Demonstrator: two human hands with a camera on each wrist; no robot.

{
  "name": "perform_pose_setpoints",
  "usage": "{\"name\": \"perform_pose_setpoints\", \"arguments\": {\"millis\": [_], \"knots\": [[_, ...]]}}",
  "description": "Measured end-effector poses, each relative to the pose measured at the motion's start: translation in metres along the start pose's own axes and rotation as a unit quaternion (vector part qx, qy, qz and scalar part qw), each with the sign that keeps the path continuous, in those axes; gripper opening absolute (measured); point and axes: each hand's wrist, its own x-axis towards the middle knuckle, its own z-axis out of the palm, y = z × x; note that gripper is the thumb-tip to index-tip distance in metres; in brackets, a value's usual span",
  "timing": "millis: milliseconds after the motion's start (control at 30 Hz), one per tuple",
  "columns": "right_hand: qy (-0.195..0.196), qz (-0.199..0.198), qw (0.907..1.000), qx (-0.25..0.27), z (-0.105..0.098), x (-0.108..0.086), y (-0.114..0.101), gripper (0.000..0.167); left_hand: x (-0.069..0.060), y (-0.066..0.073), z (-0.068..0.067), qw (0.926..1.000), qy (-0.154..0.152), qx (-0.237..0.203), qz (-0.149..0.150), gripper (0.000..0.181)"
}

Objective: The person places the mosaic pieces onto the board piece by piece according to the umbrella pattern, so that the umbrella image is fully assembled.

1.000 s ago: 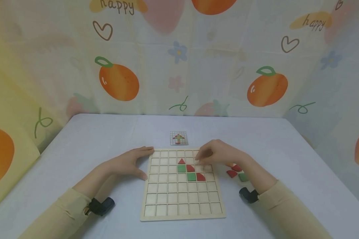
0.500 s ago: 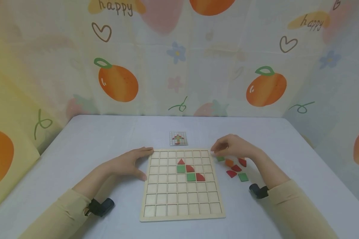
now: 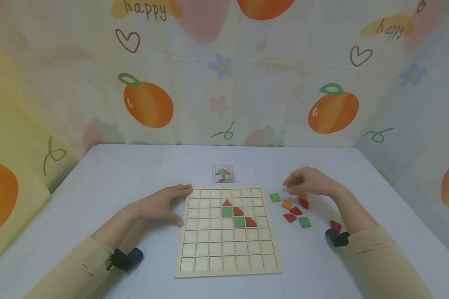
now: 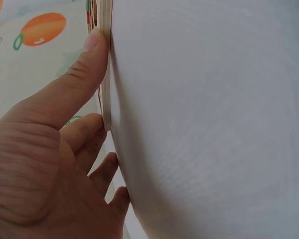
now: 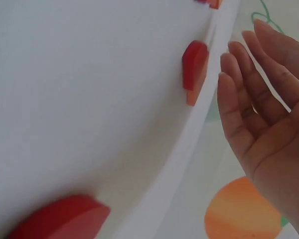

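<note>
My left hand (image 3: 157,203) rests against the left edge of a wooden grid board (image 3: 230,249); in the left wrist view its thumb (image 4: 92,45) touches the board's side. On the board sit a red triangle (image 3: 226,202), green squares (image 3: 226,211) and red quarter-circle pieces (image 3: 250,222). My right hand (image 3: 312,181) hovers over loose pieces right of the board, its fingers loosely bent with nothing between them. Nearest it are an orange piece (image 3: 302,195) and a red piece (image 3: 304,204), partly overlapping. In the right wrist view, red pieces (image 5: 194,67) lie apart from the fingers.
A small pattern card (image 3: 223,173) lies behind the board. Other loose pieces include a green square (image 3: 275,197), an orange square (image 3: 286,204), another green square (image 3: 304,222) and a red piece (image 3: 335,226) by the right wrist. A printed cloth (image 3: 224,91) hangs behind the table.
My right hand has moved right, from above the board to above the loose pieces, uncovering several of them. The left hand and the board's visible pieces have stayed put.
</note>
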Motion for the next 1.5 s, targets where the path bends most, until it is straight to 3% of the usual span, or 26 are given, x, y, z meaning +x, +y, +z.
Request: {"name": "perform_pose_setpoints", "arguments": {"millis": [400, 1000, 1500], "knots": [[-0.024, 0.010, 0.9992, 0.031, 0.004, -0.002, 0.004, 0.022, -0.001, 0.001, 0.000, 1.0000, 0.000, 0.000, 0.000, 0.102], [-0.044, 0.014, 0.9985, -0.029, 0.016, -0.002, -0.010, 0.017, -0.001, 0.000, -0.001, 1.0000, -0.001, 0.004, 0.007, 0.103], [-0.051, 0.003, 0.9987, -0.005, 0.019, 0.000, -0.014, 0.016, -0.001, 0.000, -0.001, 1.0000, -0.001, 0.001, 0.007, 0.102]]}}
